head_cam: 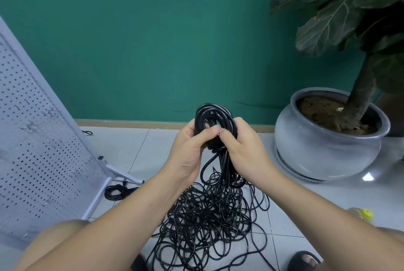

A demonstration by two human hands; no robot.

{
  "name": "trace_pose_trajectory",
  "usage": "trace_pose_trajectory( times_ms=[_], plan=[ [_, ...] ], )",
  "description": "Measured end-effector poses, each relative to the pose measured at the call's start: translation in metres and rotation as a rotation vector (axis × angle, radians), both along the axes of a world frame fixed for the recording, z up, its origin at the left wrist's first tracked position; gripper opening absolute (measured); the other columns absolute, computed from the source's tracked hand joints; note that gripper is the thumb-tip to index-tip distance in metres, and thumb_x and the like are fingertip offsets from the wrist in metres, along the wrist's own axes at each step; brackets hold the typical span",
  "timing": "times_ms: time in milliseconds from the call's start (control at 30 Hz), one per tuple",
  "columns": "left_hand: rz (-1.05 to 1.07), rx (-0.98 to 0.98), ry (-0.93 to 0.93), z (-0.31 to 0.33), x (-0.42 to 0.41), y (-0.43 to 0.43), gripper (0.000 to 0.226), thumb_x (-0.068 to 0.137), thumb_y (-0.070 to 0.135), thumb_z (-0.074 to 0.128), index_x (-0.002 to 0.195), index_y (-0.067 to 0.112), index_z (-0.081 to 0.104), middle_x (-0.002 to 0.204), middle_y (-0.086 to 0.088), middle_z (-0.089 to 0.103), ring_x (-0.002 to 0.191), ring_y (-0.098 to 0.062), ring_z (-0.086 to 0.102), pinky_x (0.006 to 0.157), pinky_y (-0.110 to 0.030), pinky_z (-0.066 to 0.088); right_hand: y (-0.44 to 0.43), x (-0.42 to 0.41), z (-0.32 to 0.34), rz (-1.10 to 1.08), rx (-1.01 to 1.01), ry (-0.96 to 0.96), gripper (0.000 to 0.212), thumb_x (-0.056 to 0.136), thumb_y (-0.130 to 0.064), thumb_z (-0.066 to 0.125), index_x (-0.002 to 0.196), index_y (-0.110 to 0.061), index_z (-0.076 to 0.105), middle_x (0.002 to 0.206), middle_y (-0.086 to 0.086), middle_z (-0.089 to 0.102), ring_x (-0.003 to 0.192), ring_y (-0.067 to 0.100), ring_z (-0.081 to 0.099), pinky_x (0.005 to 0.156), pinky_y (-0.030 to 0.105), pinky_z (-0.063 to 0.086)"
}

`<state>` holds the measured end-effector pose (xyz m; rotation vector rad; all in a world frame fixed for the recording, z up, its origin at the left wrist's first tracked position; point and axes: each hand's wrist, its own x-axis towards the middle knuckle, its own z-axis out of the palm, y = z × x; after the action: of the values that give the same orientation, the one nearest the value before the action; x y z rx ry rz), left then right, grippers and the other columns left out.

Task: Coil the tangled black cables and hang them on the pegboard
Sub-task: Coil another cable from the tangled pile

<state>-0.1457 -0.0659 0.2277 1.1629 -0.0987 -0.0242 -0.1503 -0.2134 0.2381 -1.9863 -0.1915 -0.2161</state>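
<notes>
Coil [213, 122] of black cable in both hands
Left hand [189, 152] and right hand [243, 152] curl round it, hiding its lower half; floor tangle [209, 222] runs off-frame below; pegboard [39, 150] cropped left.

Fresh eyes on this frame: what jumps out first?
Dead centre, the left hand and right hand grip a black cable coil. Its loose strands trail down into a big tangled cable pile on the tiled floor below. A white pegboard stands at the left edge, and a big-leaved plant in a grey pot fills the right.
</notes>
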Motion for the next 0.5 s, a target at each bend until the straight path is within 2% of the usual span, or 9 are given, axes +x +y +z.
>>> trace_pose_trajectory(
  times_ms=[100, 167, 267, 333, 400, 467, 500],
  plan=[
    [0.083, 0.032, 0.028, -0.004, 0.002, -0.001, 0.015, 0.086, 0.01, 0.079, 0.098, 0.011, 0.07, 0.098, -0.013, 0.07, 0.093, -0.026, 0.062, 0.085, -0.039, 0.047, 0.002, 0.0, -0.005, -0.015, -0.013, -0.005, 0.018, 0.105, -0.031, 0.061, 0.091, -0.02, 0.056, 0.095, -0.002, 0.064, 0.087, 0.012, 0.058, 0.067, 0.019, 0.038],
    [0.133, 0.055, 0.043, -0.007, 0.002, -0.001, 0.012, 0.088, 0.003, 0.078, 0.095, 0.01, 0.071, 0.092, -0.009, 0.071, 0.085, -0.021, 0.064, 0.08, -0.035, 0.049, 0.002, 0.0, -0.006, -0.014, -0.012, -0.001, 0.019, 0.104, -0.03, 0.061, 0.09, -0.019, 0.055, 0.094, -0.001, 0.063, 0.085, 0.014, 0.057, 0.067, 0.021, 0.038],
    [0.161, 0.087, 0.047, -0.006, 0.001, -0.002, 0.016, 0.091, 0.001, 0.077, 0.106, 0.0, 0.071, 0.098, -0.01, 0.074, 0.091, -0.022, 0.068, 0.086, -0.037, 0.052, 0.002, 0.002, -0.007, -0.012, 0.015, 0.019, 0.018, 0.106, -0.033, 0.061, 0.095, -0.019, 0.059, 0.099, 0.001, 0.066, 0.092, 0.016, 0.061, 0.075, 0.029, 0.047],
    [0.178, 0.172, -0.004, -0.002, -0.002, -0.002, 0.021, 0.095, 0.006, 0.077, 0.115, 0.001, 0.07, 0.103, -0.006, 0.077, 0.095, -0.016, 0.071, 0.086, -0.03, 0.055, 0.002, 0.0, -0.005, -0.008, 0.031, 0.021, 0.019, 0.107, -0.038, 0.06, 0.098, -0.021, 0.06, 0.103, 0.001, 0.065, 0.096, 0.015, 0.062, 0.079, 0.031, 0.048],
    [0.216, 0.294, -0.075, 0.002, -0.004, 0.0, 0.016, 0.099, 0.013, 0.075, 0.114, 0.009, 0.07, 0.102, -0.002, 0.078, 0.094, -0.011, 0.071, 0.082, -0.026, 0.056, 0.001, -0.004, 0.0, 0.011, 0.033, 0.025, 0.025, 0.108, -0.044, 0.059, 0.097, -0.021, 0.058, 0.103, 0.0, 0.062, 0.094, 0.011, 0.06, 0.077, 0.029, 0.045],
    [0.277, 0.441, -0.137, 0.006, -0.004, 0.005, 0.008, 0.1, 0.02, 0.074, 0.106, 0.017, 0.069, 0.096, 0.001, 0.076, 0.088, -0.012, 0.069, 0.079, -0.032, 0.057, 0.0, -0.007, 0.005, 0.068, 0.098, 0.087, 0.029, 0.107, -0.048, 0.059, 0.095, -0.021, 0.055, 0.097, -0.004, 0.062, 0.089, 0.008, 0.06, 0.08, 0.03, 0.049],
    [0.313, 0.533, -0.16, 0.008, -0.002, 0.008, 0.006, 0.099, 0.02, 0.072, 0.102, 0.02, 0.067, 0.093, 0.001, 0.074, 0.086, -0.014, 0.068, 0.078, -0.035, 0.056, -0.001, -0.007, 0.006, 0.111, 0.194, 0.144, 0.029, 0.107, -0.046, 0.058, 0.096, -0.021, 0.053, 0.094, -0.006, 0.064, 0.088, 0.008, 0.062, 0.085, 0.033, 0.055]
  ],
)
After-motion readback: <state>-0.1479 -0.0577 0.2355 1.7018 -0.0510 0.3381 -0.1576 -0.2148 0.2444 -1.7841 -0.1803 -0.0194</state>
